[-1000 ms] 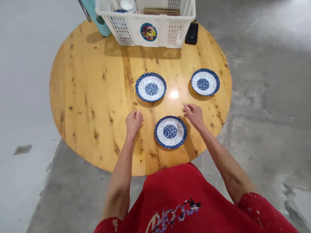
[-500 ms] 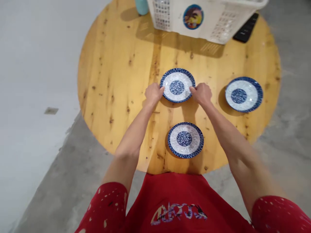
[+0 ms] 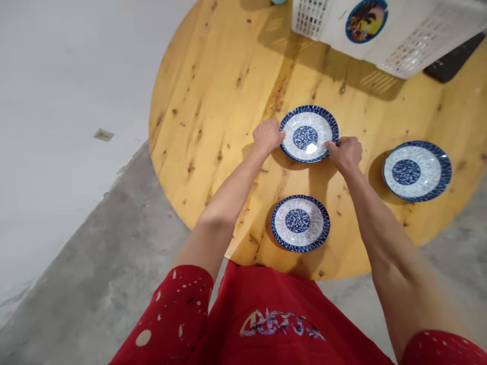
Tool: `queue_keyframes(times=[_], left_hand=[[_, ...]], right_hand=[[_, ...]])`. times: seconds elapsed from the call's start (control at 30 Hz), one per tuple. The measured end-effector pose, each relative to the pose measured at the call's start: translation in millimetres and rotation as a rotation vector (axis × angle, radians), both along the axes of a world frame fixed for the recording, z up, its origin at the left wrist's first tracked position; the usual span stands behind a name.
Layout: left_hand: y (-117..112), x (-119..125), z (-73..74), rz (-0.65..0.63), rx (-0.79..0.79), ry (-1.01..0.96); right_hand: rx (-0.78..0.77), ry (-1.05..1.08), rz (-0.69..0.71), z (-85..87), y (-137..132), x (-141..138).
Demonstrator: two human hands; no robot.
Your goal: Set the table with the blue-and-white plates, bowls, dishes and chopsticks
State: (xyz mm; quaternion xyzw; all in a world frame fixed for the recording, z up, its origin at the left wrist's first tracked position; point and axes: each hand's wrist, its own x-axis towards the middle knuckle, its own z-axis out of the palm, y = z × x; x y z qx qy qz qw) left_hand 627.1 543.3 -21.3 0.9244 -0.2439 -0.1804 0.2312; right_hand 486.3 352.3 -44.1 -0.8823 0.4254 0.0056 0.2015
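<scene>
Three blue-and-white patterned plates lie on a round wooden table (image 3: pixel 213 91). The middle plate (image 3: pixel 309 134) is gripped on both sides: my left hand (image 3: pixel 268 136) pinches its left rim and my right hand (image 3: pixel 346 153) pinches its lower right rim. Closer to me, between my forearms, a second plate (image 3: pixel 300 223) rests untouched. The third plate (image 3: pixel 417 171) sits off to the right, apart from both hands.
A white plastic basket (image 3: pixel 388 30) with a round sticker stands at the table's far side, a black remote-like object (image 3: pixel 452 58) beside it. Grey concrete floor surrounds the table. My red shirt fills the bottom of the view.
Both hands left the near plate and reached forward to the middle plate, closing on its rim. The view has swung left, so the table now sits further right.
</scene>
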Motion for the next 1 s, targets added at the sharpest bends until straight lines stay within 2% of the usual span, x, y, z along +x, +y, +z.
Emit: queue_keyframes(times=[0.13,0.37,0.47,0.53,0.63,0.73,0.87,1.0], left_hand=[[-1.4,-3.0,5.5,0.105,-0.025,-0.033],[-14.7,-14.8,27.6,0.103,-0.179,-0.191],[-13.0,-24.3,38.3,0.090,-0.218,-0.263],[-4.6,-33.8,47.4,0.073,-0.250,-0.324],[20.0,-53.7,60.0,0.033,-0.308,-0.358],[56.3,-81.2,63.9,0.023,-0.374,-0.280],[114.7,-127.6,52.8,0.137,-0.422,-0.095],[174.5,-168.6,39.6,0.242,-0.437,0.151]], right_hand=[[0.040,-0.102,-0.018,4.8,3.6,-4.4],[0.232,-0.374,-0.097,0.7,12.2,-20.8],[0.317,-0.522,-0.129,8.2,11.9,-31.0],[0.404,-0.599,-0.100,18.4,12.5,-42.0],[0.548,-0.651,0.009,35.4,21.6,-65.9],[0.622,-0.667,0.082,48.3,46.4,-94.8],[0.684,-0.643,0.077,56.3,97.8,-131.3],[0.743,-0.556,0.067,54.6,154.4,-160.1]])
